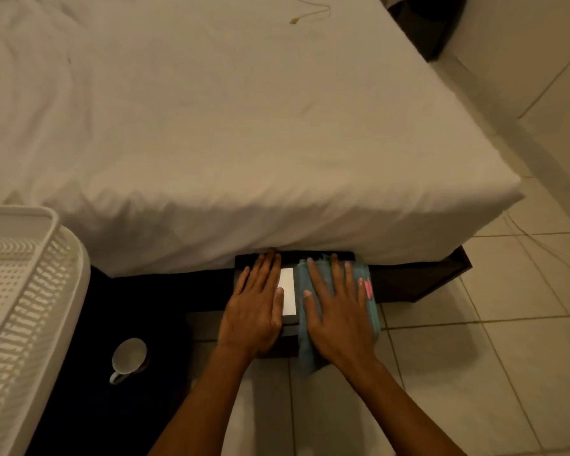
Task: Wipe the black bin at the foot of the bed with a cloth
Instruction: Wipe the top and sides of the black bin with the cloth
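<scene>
The black bin (290,324) stands on the floor against the foot of the bed (244,143), with a white label on its top. My left hand (254,307) lies flat on the left part of the bin's top, fingers spread and holding nothing. My right hand (338,311) presses flat on a blue-green cloth (372,311) that covers the right part of the top and hangs over the front edge. The bin's far edge is tucked under the white sheet.
A white perforated plastic basket (23,307) stands at the left. A white mug (129,358) sits on a dark mat (112,406) left of the bin. Pale floor tiles (474,373) spread to the right. A thin cable (310,14) lies on the bed.
</scene>
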Demonstrator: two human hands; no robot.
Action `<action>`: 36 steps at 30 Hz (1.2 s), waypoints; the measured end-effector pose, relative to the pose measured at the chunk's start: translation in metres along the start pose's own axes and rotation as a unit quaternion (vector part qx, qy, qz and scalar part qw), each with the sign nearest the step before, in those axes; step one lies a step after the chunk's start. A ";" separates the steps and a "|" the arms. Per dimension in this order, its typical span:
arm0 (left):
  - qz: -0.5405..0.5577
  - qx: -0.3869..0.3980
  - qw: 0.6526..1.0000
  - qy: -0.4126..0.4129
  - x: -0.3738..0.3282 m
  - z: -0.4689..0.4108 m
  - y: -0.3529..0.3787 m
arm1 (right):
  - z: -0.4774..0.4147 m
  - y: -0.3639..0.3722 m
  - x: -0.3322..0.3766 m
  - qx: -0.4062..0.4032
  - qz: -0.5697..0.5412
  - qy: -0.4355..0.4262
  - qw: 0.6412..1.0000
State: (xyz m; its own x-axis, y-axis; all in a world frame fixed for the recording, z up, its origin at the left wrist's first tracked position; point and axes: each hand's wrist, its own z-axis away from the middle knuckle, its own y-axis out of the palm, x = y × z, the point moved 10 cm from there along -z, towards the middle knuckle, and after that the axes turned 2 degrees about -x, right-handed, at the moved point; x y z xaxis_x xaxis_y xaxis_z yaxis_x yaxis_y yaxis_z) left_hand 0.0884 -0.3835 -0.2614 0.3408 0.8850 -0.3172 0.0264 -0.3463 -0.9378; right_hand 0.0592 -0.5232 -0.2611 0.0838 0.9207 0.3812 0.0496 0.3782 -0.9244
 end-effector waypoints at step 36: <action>0.030 0.024 0.999 -0.005 -0.003 -0.001 0.004 | 0.010 0.004 0.016 0.003 0.009 -0.045 0.999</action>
State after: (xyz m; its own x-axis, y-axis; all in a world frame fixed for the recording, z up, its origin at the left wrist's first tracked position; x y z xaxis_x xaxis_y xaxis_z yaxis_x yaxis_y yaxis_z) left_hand 0.0887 -0.3874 -0.2637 0.3312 0.8662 -0.3742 -0.0397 -0.3834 -0.9227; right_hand 0.0510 -0.5057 -0.2585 -0.0046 0.9324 0.3614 0.0419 0.3612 -0.9315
